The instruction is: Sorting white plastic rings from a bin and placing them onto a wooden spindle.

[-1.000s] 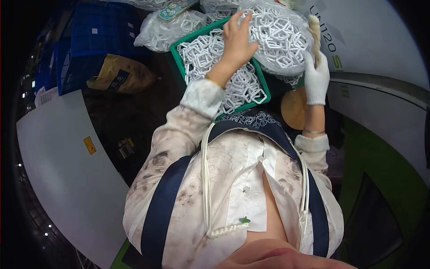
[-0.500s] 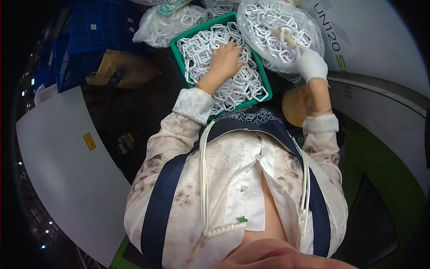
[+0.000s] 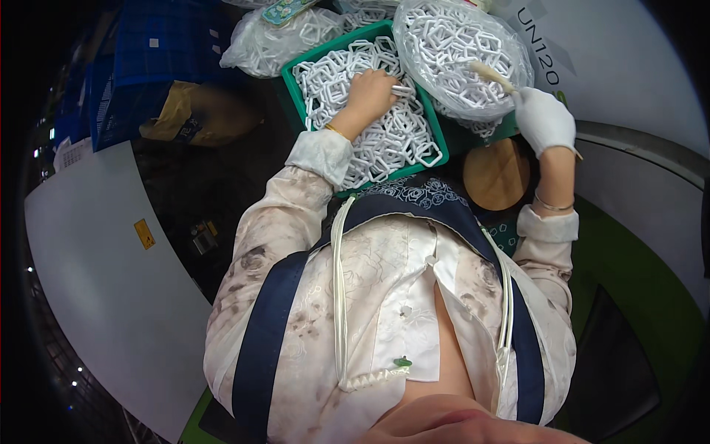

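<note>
My bare left hand is curled down among white hexagonal plastic rings in a green crate. A white ring shows at its thumb side, seemingly pinched; the fingertips are partly hidden. My right hand, in a white glove, is closed around a pale wooden stick-like tool. The tool's far end lies over a clear plastic bag full of similar white rings, to the right of the crate. The gloved hand sits just outside the bag's near right edge.
Another clear bag of rings lies behind the crate's left corner. Blue bins and a brown paper bag stand at left. A round wooden stool top is below the right bag. White machine panels flank both sides.
My right hand has drawn back toward me and to the right, taking the stick-like tool partly off the bag. My left hand's spread fingers have curled inward among the rings.
</note>
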The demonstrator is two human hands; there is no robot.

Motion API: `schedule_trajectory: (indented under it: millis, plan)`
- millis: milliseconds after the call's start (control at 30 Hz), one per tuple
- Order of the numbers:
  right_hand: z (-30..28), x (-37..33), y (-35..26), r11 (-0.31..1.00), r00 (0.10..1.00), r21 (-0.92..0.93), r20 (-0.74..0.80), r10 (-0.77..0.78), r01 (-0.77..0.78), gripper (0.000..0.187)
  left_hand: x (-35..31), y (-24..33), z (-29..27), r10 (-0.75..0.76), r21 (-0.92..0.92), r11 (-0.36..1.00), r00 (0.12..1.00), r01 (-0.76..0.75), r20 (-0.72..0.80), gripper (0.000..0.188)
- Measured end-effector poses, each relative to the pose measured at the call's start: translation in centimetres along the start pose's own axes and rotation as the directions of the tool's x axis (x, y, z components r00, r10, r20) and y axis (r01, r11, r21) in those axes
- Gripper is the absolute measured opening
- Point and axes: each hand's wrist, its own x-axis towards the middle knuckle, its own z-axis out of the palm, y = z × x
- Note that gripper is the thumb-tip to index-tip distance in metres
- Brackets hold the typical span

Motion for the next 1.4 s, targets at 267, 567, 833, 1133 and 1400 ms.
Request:
schedule_trajectory:
  millis: [267, 567, 833, 1133, 1400]
  plan:
    - [1.0, -1.2, 1.7, 0.994, 0.986, 0.107, -0.167, -0.020, 0.038, 0.034, 1.1, -2.4, -3.3, -0.248, -0.510, 0.822, 0.966, 0.253, 0.078, 0.037]
    - [3.9, -2.6, 2.5, 0.894, 0.984, 0.448, -0.164, 0.063, 0.017, 0.031, 0.2, -3.6, -3.8, -0.214, -0.453, 0.859, 0.971, 0.239, 0.106, 0.033]
    - [5.1, -3.2, 2.5, 0.854, 0.984, 0.520, -0.162, 0.071, 0.024, 0.031, 2.7, -0.3, -1.0, -0.013, -0.007, 1.000, 1.000, 0.013, 0.019, 0.026]
    - [5.5, -3.5, 2.0, 0.848, 0.988, 0.530, -0.143, 0.064, 0.022, 0.032, 4.7, -0.7, 1.8, -0.024, 0.225, 0.974, 0.992, -0.004, 0.124, 0.018]
    - [5.2, -3.7, 1.7, 0.839, 0.988, 0.543, -0.146, 0.055, 0.034, 0.032, 4.5, -1.1, 1.0, 0.047, 0.203, 0.978, 0.997, -0.034, -0.060, 0.020]
